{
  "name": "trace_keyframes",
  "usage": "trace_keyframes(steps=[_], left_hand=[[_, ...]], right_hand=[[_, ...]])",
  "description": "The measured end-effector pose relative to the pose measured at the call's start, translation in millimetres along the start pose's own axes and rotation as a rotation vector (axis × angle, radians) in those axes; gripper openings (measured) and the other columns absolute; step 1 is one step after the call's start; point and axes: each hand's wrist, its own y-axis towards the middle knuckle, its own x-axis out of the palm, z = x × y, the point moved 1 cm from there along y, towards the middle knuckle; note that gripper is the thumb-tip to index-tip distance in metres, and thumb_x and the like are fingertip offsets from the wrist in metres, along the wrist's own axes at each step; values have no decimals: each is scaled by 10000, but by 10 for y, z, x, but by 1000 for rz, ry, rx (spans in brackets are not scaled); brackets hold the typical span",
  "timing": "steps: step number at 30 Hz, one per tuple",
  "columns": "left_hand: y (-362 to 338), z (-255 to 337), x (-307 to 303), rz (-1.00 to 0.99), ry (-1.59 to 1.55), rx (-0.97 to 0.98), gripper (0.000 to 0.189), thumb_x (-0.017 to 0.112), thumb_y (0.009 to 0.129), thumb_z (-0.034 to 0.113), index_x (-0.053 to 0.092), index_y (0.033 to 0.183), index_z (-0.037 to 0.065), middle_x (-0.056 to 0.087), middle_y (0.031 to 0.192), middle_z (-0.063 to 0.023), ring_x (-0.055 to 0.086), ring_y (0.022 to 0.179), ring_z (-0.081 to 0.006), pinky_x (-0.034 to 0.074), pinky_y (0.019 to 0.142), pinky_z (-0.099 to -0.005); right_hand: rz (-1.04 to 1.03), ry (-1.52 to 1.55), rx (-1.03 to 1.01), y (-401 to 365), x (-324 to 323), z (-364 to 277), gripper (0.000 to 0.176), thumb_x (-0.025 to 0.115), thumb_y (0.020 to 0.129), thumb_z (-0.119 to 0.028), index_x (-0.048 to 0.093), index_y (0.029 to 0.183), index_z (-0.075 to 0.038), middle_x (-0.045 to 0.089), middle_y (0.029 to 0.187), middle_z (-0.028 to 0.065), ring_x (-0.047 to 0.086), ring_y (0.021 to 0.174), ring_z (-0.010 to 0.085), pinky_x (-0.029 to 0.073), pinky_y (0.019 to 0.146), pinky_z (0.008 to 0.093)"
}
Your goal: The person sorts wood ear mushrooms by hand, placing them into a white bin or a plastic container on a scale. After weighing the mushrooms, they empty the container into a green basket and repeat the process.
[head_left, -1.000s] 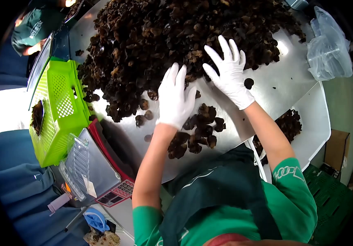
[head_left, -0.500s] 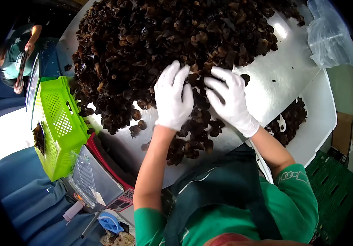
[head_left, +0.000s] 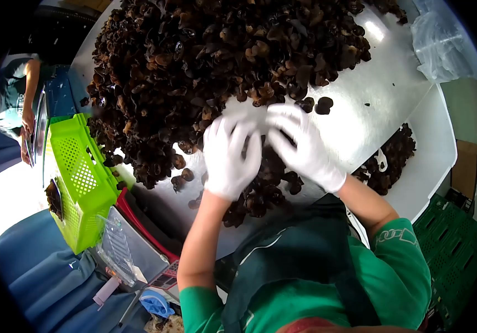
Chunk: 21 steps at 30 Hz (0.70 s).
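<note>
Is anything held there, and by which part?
Cannot be told: the white-gloved left grip and white-gloved right grip curl beside small dark brown rounded pieces, any contact hidden.

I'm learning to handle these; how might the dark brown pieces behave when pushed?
The dark brown pieces look thin and curled, so probably light and flexible. Glossy highlights suggest possible slipperiness. Lying loose, they would likely scatter.

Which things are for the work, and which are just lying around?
Seems for the work:
- left hand, right hand
- dark pieces
- table
- white tub

Probably just lying around:
- plastic bag
- cardboard box
</note>
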Motion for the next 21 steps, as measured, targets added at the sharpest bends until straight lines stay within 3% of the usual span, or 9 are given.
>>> trace_keyframes(steps=[1,2,4,8,11,13,15,19,21], left_hand=[[196,-51,160,26,-52,19,349,716,808,40,659,1152,53,638,1251,-148,608,1158,-349,483,977,-452],[353,-65,307,21,-43,20,379,720,827,49,648,1199,46,629,1287,-166,598,1182,-373,480,1011,-454],[430,-155,568,-31,-107,25,440,718,858,80,620,1284,26,585,1378,-193,550,1270,-403,479,1054,-453],[-43,10,428,-214,-78,-17,284,669,871,8,665,1155,16,618,1209,-169,598,1131,-374,503,980,-444],[-388,152,166,-246,-54,-46,286,682,853,-17,673,1135,35,627,1203,-130,608,1138,-351,504,943,-441],[-475,189,57,-263,-26,-45,297,696,847,-3,672,1138,57,630,1215,-123,606,1163,-344,490,947,-438],[-431,233,20,-216,34,-30,312,704,842,4,667,1145,68,630,1221,-119,604,1170,-342,478,955,-446],[-263,477,27,-201,14,45,349,724,827,21,652,1165,68,626,1238,-126,605,1162,-337,465,962,-459],[-360,632,176,-410,-54,123,363,722,822,111,649,1174,62,606,1288,-133,587,1198,-336,464,973,-452]], right_hand=[[34,25,54,124,-18,103,219,647,956,-77,640,1172,-39,630,1177,135,672,1014,275,550,867,358],[41,108,252,217,-40,162,202,636,955,-44,638,1157,-55,635,1164,124,670,970,232,547,867,344],[162,37,271,321,-111,393,211,613,945,5,632,1144,-64,624,1193,94,648,922,202,541,879,327],[293,-83,194,361,-311,803,284,587,950,22,636,1211,-77,603,1258,102,620,1073,202,532,924,314],[220,-17,264,387,-287,677,294,658,933,-51,675,1224,-85,599,1305,121,633,1125,240,521,978,331],[207,-195,186,412,-192,755,353,743,903,-231,700,1234,-113,588,1341,125,595,1195,293,494,1033,415],[221,-417,156,482,-108,737,385,754,888,-281,703,1237,-128,570,1370,125,540,1248,338,466,1063,461],[183,-655,167,585,-40,732,323,752,863,-280,725,1171,-188,563,1300,108,527,1174,335,465,981,477],[184,-631,159,609,-57,785,282,755,855,-280,737,1127,-207,556,1252,80,523,1138,312,466,930,463]])
